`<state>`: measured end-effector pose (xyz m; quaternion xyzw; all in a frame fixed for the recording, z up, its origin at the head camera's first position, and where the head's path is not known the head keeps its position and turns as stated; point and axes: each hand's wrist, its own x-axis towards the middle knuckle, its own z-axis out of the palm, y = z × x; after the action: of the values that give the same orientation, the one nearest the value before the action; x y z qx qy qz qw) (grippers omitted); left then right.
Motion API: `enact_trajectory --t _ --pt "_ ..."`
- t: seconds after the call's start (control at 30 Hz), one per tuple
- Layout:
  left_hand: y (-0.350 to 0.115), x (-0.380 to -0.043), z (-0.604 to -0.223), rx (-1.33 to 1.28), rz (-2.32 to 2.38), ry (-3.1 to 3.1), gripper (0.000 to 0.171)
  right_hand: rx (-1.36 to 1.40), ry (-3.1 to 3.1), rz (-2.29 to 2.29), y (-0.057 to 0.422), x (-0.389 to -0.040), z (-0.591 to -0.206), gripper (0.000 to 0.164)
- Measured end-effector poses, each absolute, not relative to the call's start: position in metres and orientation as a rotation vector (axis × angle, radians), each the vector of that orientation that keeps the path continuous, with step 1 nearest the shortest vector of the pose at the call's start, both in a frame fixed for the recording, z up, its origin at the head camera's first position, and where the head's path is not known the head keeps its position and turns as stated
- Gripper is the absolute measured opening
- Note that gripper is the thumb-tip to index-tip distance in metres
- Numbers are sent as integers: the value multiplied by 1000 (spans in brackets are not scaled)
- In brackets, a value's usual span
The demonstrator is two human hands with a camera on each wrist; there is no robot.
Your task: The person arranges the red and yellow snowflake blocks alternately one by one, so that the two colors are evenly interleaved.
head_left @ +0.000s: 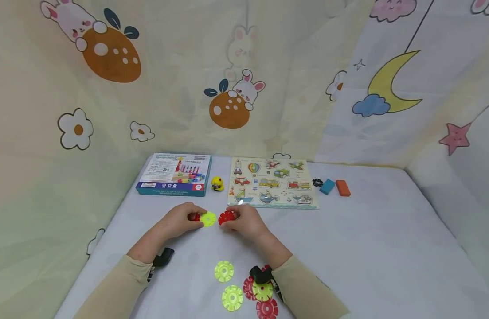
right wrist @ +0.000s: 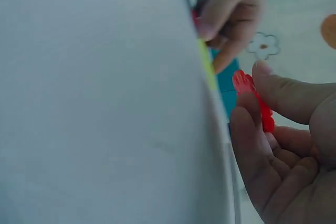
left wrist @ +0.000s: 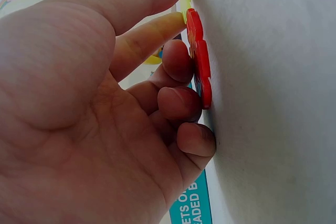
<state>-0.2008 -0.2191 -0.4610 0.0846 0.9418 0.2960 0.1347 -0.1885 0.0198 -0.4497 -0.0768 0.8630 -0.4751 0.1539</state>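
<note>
My left hand (head_left: pixel 183 220) pinches a yellow-green notched interlocking disc (head_left: pixel 208 219) between thumb and index finger, low over the white table. A red disc (left wrist: pixel 201 59) lies beside it under the curled fingers; whether the two are joined I cannot tell. To the right, my right hand (head_left: pixel 247 221) pinches another red disc (head_left: pixel 226 217) between thumb and fingers, its edge facing the yellow-green one with a small gap. Nearer the front are loose yellow-green discs (head_left: pixel 224 271) and red discs (head_left: pixel 267 309), partly covered by the right wrist's black camera (head_left: pixel 261 274).
Behind the left hand lies a flat boxed set (head_left: pixel 174 175). Next to it are a small yellow duck (head_left: pixel 217 183) and a picture puzzle board (head_left: pixel 273 182). Further right sit a black round chip (head_left: pixel 318 182), a blue block (head_left: pixel 327 186) and an orange block (head_left: pixel 342 188).
</note>
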Motion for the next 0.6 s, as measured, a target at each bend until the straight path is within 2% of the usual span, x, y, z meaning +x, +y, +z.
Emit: enact_trajectory --t 0.27,0.5,0.6 --pt "-218 -202 -462 234 852 2740 40 -288 2674 -1157 17 -191 -459 59" --pt "-218 -203 -462 250 853 2743 40 -343 2762 -1024 19 -190 -459 38" --pt "-218 -203 -463 254 846 2746 40 -371 2778 -1018 18 -188 -463 37"
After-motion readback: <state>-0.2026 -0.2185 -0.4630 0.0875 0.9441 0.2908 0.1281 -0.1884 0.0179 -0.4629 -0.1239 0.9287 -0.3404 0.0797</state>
